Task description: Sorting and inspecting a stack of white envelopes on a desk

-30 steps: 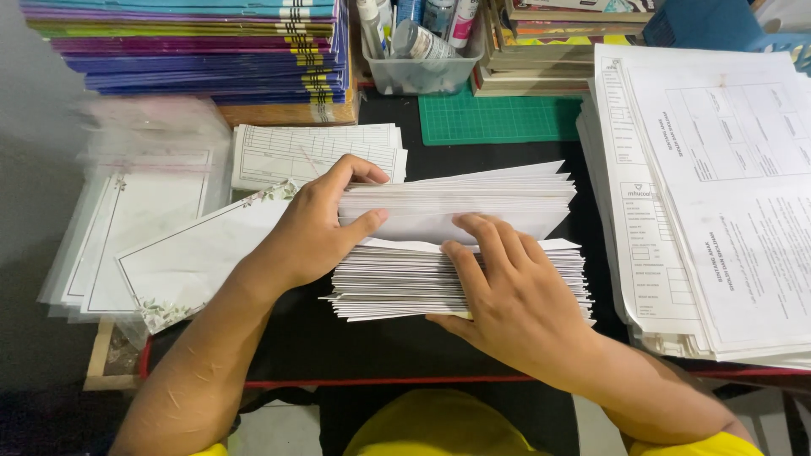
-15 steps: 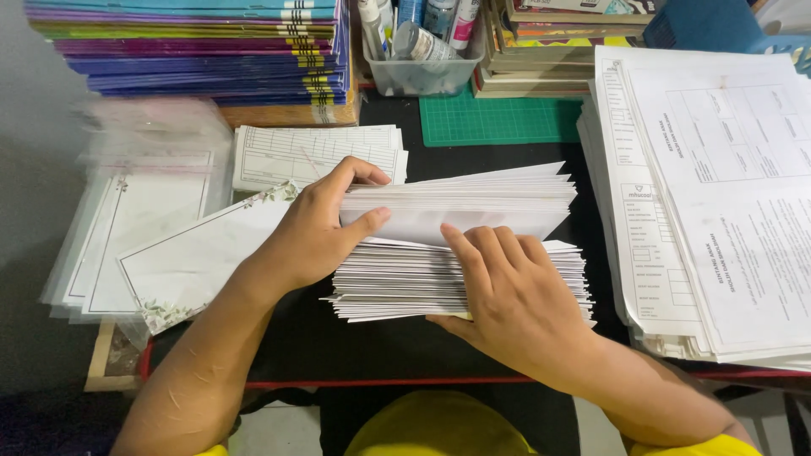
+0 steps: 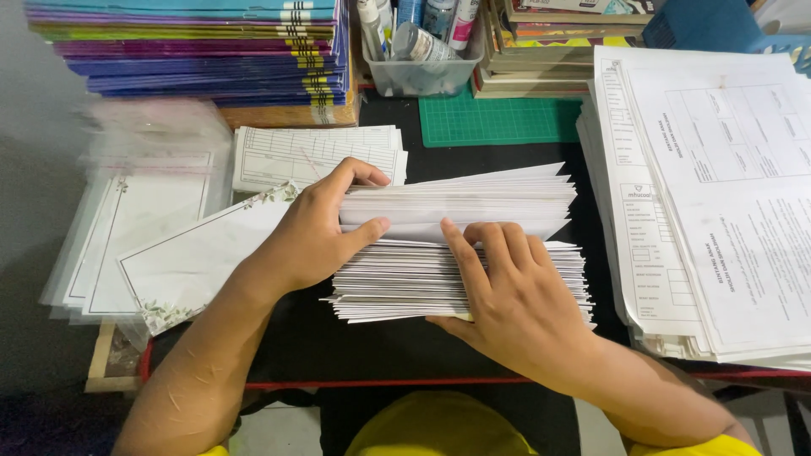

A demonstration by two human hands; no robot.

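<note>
Bright even overhead light — soft shadows under paper stacks; focus sharp, clear plastic sleeves (image 3: 152, 135) hazy, left edge dim.

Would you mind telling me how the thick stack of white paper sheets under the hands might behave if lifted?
The stack of white paper sheets would probably sag, since the raised upper part already bends under the left hand. Its uneven edges suggest that loose sheets could slide apart. It looks fairly heavy.

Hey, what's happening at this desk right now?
A person is working through a thick stack of white sheets on a black desk. The left hand lifts the upper part of the stack at its left edge, while the right hand lies flat on the lower part. Bordered papers lie to the left, printed forms to the right.
</note>
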